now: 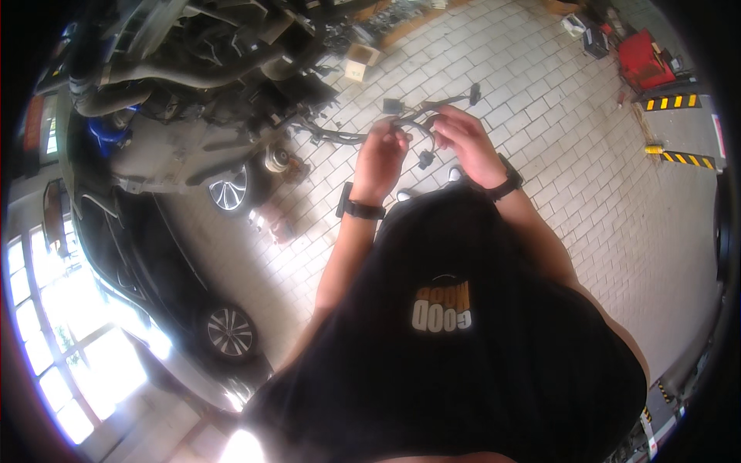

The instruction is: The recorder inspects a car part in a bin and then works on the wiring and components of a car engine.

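A dark wiring harness (340,138) stretches out from the vehicle parts at the upper left and passes through both of my hands. My left hand (378,163) is closed around its cable, thumb and fingers pressed together. Just to the right, my right hand (469,145) pinches a branch of the same harness, fingers bent against it. Several black connectors hang off the branches: a square connector (394,106) above my left hand, an end connector (475,94) beyond my right hand, and a lower connector (425,159) between my wrists.
A raised vehicle underside with pipes (177,73) fills the upper left. Below it are a loose wheel (229,189) and a black car (166,262). An open cardboard box (360,62) sits on the tiled floor (556,139). Red equipment (645,60) and striped yellow-black bars (673,102) stand at right.
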{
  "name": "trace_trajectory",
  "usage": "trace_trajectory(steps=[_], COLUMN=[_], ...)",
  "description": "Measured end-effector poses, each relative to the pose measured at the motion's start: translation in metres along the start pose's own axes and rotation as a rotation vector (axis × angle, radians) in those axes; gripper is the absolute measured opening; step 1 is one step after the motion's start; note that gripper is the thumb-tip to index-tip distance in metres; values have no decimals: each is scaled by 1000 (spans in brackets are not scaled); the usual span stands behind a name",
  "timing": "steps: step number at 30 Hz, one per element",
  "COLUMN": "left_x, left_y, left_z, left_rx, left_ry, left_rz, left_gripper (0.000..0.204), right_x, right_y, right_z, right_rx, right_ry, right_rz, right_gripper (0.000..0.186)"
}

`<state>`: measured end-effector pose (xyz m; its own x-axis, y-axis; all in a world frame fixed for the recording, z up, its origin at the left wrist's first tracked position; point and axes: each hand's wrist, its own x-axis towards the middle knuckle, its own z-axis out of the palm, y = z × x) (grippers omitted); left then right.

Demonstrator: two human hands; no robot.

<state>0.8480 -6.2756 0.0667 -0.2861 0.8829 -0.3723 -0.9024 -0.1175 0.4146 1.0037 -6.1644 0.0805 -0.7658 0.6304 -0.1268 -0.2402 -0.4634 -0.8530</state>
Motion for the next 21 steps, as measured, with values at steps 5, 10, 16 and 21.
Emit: trace_trajectory(steps=[5, 10, 16, 21], left_x=[7, 5, 8, 5], left_y=[1, 0, -2, -1], left_z=[-6, -7, -12, -17], left_rx=[-37, -41, -24, -3], left_ry=[18, 39, -18, -56], left_rz=[21, 25, 9, 17], left_gripper=[13, 16, 17, 18], right_x=[7, 9, 5, -1], right_y=[5, -2, -16, -23], right_z=[-3, -4, 8, 16], right_rx=[128, 195, -8, -237], right_ry=[133, 266, 376, 382], right_rz=[0, 22, -177, -368], right_gripper=[28, 27, 23, 15])
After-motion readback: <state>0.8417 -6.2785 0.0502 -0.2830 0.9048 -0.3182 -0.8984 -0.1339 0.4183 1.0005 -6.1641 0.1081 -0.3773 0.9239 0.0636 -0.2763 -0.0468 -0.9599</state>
